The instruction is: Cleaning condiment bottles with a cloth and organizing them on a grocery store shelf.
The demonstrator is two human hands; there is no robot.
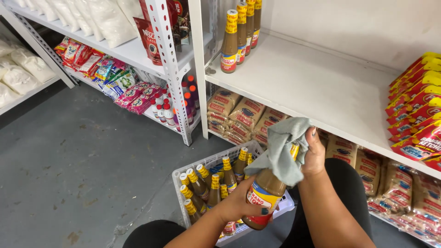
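My left hand (239, 202) grips the lower body of a brown sauce bottle (262, 195) with a yellow and red label, held tilted over a white crate. My right hand (313, 154) holds a grey cloth (281, 147) wrapped over the bottle's neck and yellow cap. The white plastic crate (204, 164) on the floor below holds several more bottles of the same kind (202, 188), standing upright. My dark-clad knees frame the crate.
A white shelf (312, 87) ahead carries a row of the same bottles (229, 43) at its back left and red pouches (415, 110) at right. Brown packets (243, 115) fill the shelf beneath. Sachets, small bottles and white bags line the left racks. Grey concrete floor (78, 170).
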